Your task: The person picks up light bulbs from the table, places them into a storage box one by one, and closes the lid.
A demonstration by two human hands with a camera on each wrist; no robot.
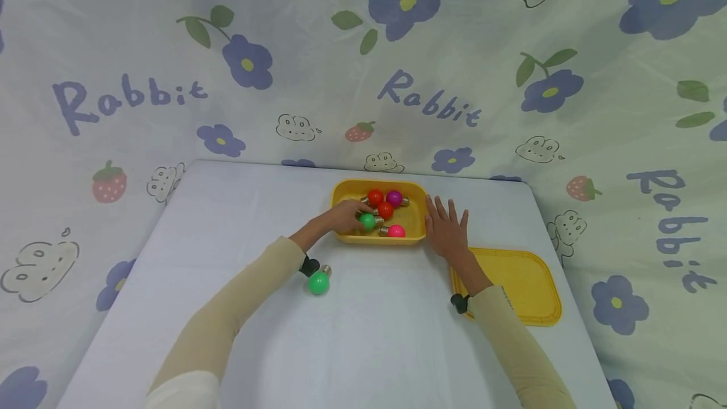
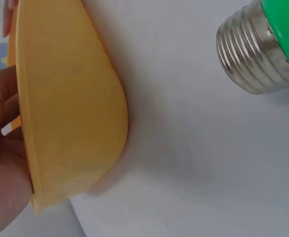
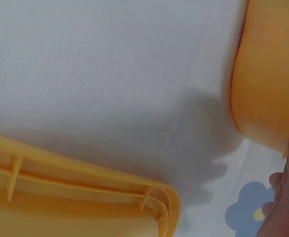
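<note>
I take the yellow box as my mark. Leftmost from where I watch, a loose green bulb (image 1: 319, 283) lies on the white table (image 1: 363, 333), to the near left of the box (image 1: 380, 241), its metal base turned towards it. The left hand (image 1: 344, 215) reaches over the box's left wall — I have its fingers and thumb curled round the inner green bulb (image 1: 368, 222), which sits in the box's left half; my left wrist view hides the fingertips behind that wall. Further right inside the box I count two red bulbs (image 1: 385, 210), a pink bulb (image 1: 397, 231) by the near wall and a purple bulb (image 1: 394, 197) towards the far one. The right hand (image 1: 447, 232) grasps nothing — fingers straight and spread just beside the box's right wall. Beneath that forearm, a yellow lid (image 1: 525, 283) lies to the box's near right.
</note>
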